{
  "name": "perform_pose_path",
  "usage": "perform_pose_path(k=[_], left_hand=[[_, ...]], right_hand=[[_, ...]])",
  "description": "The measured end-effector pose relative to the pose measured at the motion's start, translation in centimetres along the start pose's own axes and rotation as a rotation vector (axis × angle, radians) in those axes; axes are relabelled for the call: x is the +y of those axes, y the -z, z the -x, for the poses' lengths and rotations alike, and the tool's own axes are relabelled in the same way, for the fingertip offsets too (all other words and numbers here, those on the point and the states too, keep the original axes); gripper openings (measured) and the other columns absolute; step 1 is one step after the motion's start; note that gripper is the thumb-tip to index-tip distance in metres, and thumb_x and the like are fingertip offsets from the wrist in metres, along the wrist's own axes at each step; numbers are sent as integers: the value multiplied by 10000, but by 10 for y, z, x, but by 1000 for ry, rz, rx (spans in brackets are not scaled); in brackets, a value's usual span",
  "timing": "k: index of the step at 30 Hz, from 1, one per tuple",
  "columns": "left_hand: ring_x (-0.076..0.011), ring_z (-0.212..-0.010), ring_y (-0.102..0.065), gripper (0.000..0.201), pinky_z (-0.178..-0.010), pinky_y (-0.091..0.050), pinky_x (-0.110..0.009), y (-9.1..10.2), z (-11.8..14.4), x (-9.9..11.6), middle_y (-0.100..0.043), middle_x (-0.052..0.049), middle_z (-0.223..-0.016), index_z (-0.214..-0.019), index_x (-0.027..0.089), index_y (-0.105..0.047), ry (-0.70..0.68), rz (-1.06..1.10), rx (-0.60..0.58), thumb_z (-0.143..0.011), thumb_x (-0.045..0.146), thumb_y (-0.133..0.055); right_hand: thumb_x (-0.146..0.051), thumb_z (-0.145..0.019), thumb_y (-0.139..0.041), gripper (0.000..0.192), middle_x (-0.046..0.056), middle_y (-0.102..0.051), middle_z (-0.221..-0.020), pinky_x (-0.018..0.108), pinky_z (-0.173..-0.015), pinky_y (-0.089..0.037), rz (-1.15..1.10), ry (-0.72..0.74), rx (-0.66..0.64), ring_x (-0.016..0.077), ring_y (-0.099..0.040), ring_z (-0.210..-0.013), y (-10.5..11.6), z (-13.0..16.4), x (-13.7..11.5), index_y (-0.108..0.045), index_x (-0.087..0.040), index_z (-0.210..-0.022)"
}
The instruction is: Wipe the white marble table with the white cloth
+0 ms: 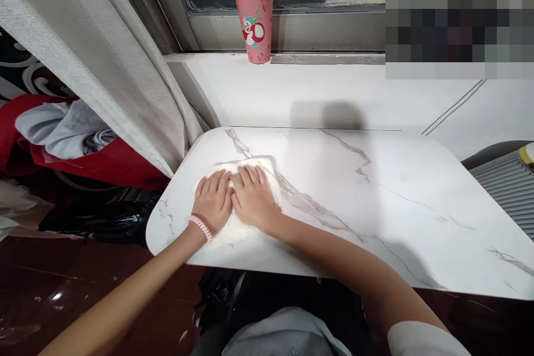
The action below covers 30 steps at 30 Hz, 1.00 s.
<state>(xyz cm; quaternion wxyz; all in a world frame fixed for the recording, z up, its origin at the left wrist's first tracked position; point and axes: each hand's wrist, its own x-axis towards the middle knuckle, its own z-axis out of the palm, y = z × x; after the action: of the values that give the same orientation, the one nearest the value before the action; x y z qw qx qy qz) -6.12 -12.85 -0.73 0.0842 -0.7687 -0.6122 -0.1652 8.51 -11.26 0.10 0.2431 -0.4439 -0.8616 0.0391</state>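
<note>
- left hand (213, 198), wearing a pink wristband (201, 227): palm down, fingers extended and slightly parted, gripping nothing;
- white cloth (234, 229): under both palms, near the left end of the marbled tabletop (400, 211); seemingly laid out already, handling under way; what remains undone cannot be told;
- right hand (255, 198): flat just beside the left, fingers likewise straight;
- pink cup (255, 22): upright beyond

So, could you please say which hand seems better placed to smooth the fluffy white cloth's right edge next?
The right hand, probably: it rests on the cloth close to that edge, while the left hand, with its pink coiled bracelet, lies nearer the opposite side.
</note>
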Motion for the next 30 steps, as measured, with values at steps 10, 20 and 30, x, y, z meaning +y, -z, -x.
perform_pose_path(k=[10,20,30], left_hand=[[-311,-1230,-527,454,-1088,-333,-529,-15,-33,23,-599,-167,-1313,-1299,149,-531,37,25,-10,-916,277,-324],[-266,-1253,-513,389,-1102,-331,-456,-50,-148,44,-605,-123,-1313,-1241,179,-563,-19,114,-79,-905,245,-377],[-250,-1304,-488,435,-1155,-286,-459,-43,-118,72,-574,-133,-1377,-1324,143,-530,-28,110,-94,-952,243,-328]], right_hand=[[-211,-956,-433,334,113,-578,-1322,450,-1167,-243,-34,-7,-38,245,-466,-1254,14,-8,38,-565,-160,-1259],[-162,-956,-396,357,108,-574,-1370,440,-1170,-208,22,-220,44,239,-457,-1291,13,-57,117,-573,-166,-1266],[-163,-951,-364,388,137,-563,-1387,480,-1158,-241,48,-233,89,261,-454,-1301,22,-20,111,-579,-148,-1274]])
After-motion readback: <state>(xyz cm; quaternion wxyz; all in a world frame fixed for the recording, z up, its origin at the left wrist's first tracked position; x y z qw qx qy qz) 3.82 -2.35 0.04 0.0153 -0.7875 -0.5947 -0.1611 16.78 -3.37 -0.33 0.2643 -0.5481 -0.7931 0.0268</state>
